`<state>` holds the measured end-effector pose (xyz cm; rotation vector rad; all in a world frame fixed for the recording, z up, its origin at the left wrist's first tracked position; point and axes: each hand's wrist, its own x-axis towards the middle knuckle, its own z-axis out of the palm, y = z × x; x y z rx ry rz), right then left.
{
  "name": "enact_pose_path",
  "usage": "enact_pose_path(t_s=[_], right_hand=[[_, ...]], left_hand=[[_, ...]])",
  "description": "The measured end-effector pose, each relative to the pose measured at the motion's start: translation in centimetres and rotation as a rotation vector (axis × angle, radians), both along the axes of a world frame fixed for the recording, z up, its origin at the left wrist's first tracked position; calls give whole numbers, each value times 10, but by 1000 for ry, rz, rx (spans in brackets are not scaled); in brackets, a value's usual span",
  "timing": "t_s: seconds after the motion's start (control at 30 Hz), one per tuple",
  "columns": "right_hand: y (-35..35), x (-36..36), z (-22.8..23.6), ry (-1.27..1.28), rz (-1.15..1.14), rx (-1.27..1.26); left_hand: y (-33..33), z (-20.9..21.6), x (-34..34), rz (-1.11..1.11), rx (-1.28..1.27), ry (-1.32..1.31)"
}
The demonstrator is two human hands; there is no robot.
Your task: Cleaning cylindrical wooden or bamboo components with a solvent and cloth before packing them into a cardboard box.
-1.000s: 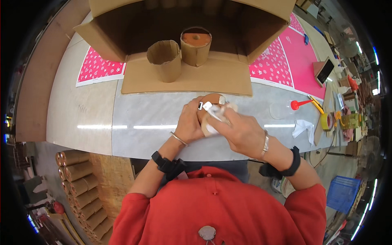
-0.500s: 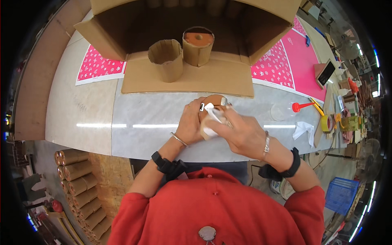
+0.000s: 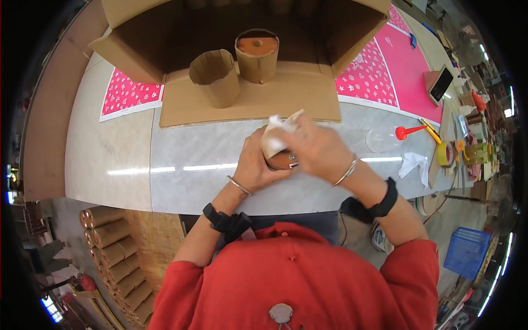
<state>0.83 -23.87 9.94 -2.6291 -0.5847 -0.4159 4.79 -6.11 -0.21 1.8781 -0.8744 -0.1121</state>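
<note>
My left hand (image 3: pixel 256 164) wraps around a round, brown object (image 3: pixel 282 161) with small metal fittings on its top, holding it just above the grey tabletop. A white cloth (image 3: pixel 273 142) lies across the far part of that object and hides some of it. Closed on the cloth, my right hand (image 3: pixel 319 147) presses it there; its fingers are blurred by motion. Beyond both hands, an open corrugated cardboard sleeve (image 3: pixel 224 91) stands on a carton flap. Beside it, another sleeve (image 3: pixel 258 67) contains an orange-brown round piece with a central hole.
A large open carton (image 3: pixel 187 102) occupies the far side, over pink printed sheets (image 3: pixel 129 91). To the right lie a clear bottle with a red nozzle (image 3: pixel 401 132), another white cloth (image 3: pixel 413 166), yellow tape (image 3: pixel 444 154) and a propped phone (image 3: pixel 441 85). Rolled cardboard tubes (image 3: pixel 113 234) are stacked lower left.
My right hand has swept the cloth from the near side of the round object to its far side. The object's metal fittings now face nearer me. The whole view has shifted slightly.
</note>
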Motion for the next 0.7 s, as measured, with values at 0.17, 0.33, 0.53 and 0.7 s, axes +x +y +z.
enact_pose_path(t_s=[0.17,0.33,0.53,0.7], right_hand=[[-63,-17,-5,81,-215,-50],[-69,-49,-18,265,-379,632],[-61,-62,2,664,-422,1322],[-51,-61,-9,635,-430,1382]], left_hand=[[-6,13,-2,36,11,32],[-8,16,-6,43,-19,111],[7,61,-8,91,212,176],[3,81,2,156,492,97]])
